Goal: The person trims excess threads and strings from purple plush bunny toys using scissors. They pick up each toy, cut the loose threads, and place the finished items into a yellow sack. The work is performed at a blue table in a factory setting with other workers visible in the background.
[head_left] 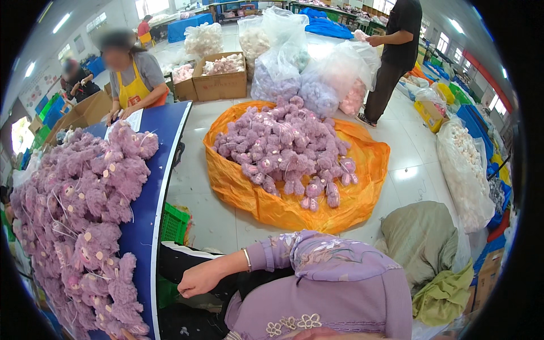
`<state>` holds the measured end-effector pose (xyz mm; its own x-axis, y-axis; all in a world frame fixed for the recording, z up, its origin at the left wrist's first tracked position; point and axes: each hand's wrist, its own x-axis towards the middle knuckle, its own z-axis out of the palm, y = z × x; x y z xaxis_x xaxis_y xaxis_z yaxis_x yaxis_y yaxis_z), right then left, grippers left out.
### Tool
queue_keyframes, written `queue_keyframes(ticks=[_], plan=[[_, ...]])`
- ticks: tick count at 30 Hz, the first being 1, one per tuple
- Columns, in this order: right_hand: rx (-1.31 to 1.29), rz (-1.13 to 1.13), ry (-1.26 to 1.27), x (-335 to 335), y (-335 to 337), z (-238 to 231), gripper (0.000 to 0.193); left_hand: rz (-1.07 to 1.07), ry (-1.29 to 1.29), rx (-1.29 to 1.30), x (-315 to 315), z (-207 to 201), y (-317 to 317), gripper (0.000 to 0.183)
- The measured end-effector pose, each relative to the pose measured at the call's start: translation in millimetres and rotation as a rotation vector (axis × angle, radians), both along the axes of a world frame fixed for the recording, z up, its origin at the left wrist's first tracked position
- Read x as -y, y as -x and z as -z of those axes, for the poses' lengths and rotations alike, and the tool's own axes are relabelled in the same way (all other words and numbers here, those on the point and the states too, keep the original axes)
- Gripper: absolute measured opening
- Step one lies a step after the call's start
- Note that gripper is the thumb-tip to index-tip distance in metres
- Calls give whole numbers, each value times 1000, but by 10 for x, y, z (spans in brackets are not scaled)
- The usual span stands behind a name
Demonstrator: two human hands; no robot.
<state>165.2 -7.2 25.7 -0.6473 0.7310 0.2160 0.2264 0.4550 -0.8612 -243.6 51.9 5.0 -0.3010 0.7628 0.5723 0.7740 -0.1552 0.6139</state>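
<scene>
My right arm, in a lilac sleeve with a bracelet, reaches left across my dark-trousered lap. At its end my right hand (201, 279) is closed, knuckles up, near the table edge; whatever its fingers hold, if anything, is hidden. Only a sliver of skin, seemingly my left hand (127, 335), shows at the bottom rim beside the plush toys, its fingers mostly cut off. A big heap of fluffy purple plush toys (85, 243) with pale round patches and loose white threads covers much of the blue table (146, 221).
More purple plush toys (283, 141) lie on an orange sheet (357, 198) on the floor. A green crate (174, 224) stands by the table. A person in a yellow apron (133, 82) works across it; another person (396, 56) stands near stuffed clear bags (323, 85). Cloth-covered sacks (419, 238) are at right.
</scene>
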Motion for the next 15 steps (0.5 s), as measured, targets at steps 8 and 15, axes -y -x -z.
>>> queue_keyframes(ticks=[8,15], plan=[[44,-11,4,43,15,-64,32,-53,-59,-252,179,-328,-450,74],[52,-50,-9,66,74,-25,32,-17,-85,-201,220,-450,-653,64]])
